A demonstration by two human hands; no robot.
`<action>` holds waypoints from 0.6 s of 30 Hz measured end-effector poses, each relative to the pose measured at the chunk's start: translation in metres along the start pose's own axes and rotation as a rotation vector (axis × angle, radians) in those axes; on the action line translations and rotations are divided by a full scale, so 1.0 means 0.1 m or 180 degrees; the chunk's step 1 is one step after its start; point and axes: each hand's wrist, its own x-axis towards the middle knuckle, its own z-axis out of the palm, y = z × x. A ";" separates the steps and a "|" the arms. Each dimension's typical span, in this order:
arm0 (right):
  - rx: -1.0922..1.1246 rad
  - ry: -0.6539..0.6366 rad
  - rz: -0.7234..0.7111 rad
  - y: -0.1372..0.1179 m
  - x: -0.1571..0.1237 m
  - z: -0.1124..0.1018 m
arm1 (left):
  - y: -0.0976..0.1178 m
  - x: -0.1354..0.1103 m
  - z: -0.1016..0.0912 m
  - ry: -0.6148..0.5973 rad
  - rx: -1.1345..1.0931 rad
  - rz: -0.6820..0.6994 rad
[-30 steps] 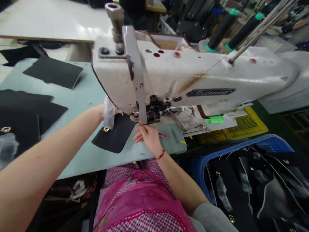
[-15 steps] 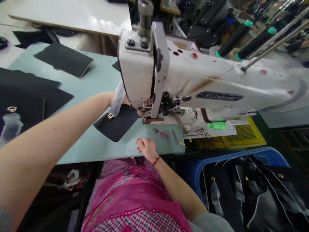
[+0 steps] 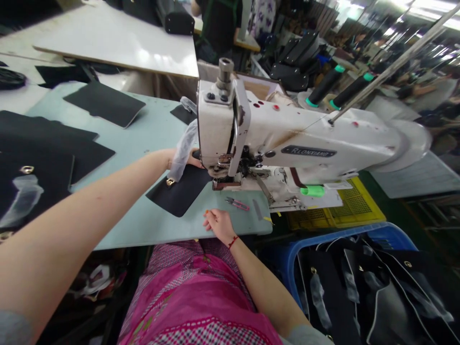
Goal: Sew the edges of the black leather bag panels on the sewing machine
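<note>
A white sewing machine [image 3: 287,139] stands on a pale green table [image 3: 143,139]. A black leather piece [image 3: 181,191] with a gold ring and a clear plastic wrap lies under its needle. My left hand [image 3: 187,158] reaches behind the machine head onto that piece; its fingers are mostly hidden. My right hand [image 3: 217,223] rests on the table near the front edge, fingers loosely curled, holding nothing. Small pink thread snips [image 3: 237,204] lie just beyond it.
Black leather panels [image 3: 104,103] lie at the table's left and back. A blue crate [image 3: 359,268] of black bag parts stands at my right, a yellow basket [image 3: 345,213] behind it. Thread cones [image 3: 323,86] rise behind the machine. A person stands at a far white table [image 3: 118,40].
My right hand drew back from the presser foot to the table's front edge. The view lifted and pulled back; my left hand stayed on the black piece.
</note>
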 end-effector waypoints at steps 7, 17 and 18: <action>0.0963 0.0241 -0.0024 -0.54 0.00 -0.34 | -0.29 -0.41 0.21 0.0446 -0.0861 -0.0766; -0.0302 0.0603 -0.0529 -1.00 0.18 -0.43 | -0.40 -0.71 0.56 0.0825 -0.1945 -0.1098; -0.0336 0.0619 -0.0509 -1.01 0.17 -0.42 | -0.41 -0.71 0.56 0.0659 -0.2025 -0.1199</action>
